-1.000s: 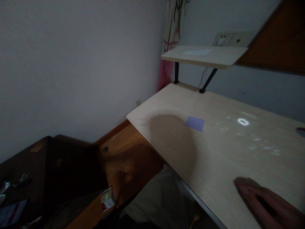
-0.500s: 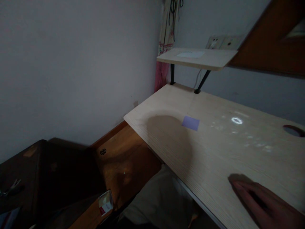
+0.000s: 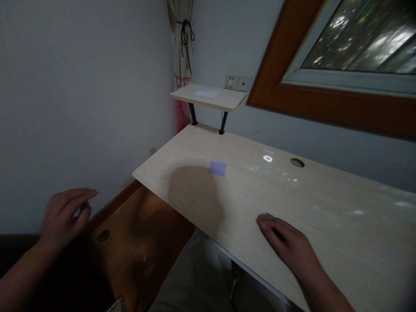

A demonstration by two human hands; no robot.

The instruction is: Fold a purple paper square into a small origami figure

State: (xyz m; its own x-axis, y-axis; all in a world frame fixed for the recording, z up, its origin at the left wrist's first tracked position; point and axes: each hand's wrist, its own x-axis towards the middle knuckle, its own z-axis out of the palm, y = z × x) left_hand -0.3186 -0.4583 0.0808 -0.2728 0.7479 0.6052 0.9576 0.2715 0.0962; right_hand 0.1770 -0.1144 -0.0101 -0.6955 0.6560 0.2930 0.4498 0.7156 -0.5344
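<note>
My right hand (image 3: 287, 245) lies flat and open on the pale wooden desk (image 3: 325, 234), fingers stretched toward the far left. A small purple paper square (image 3: 217, 168) lies on the desk beyond it, well apart from the hand. My left hand (image 3: 65, 214) hovers in the air left of the desk, over the floor, with its fingers loosely spread and nothing in it.
A small raised shelf (image 3: 209, 96) stands on black legs at the desk's far end. A round cable hole (image 3: 297, 162) sits near the back edge. A tied curtain (image 3: 182, 47) hangs in the corner, and a wood-framed window (image 3: 344, 69) runs along the right wall. Wall sockets (image 3: 236, 82) sit behind the shelf.
The view has swung right and up, bringing the window into sight. My left hand has come into view at the left. My right hand stays flat on the desk.
</note>
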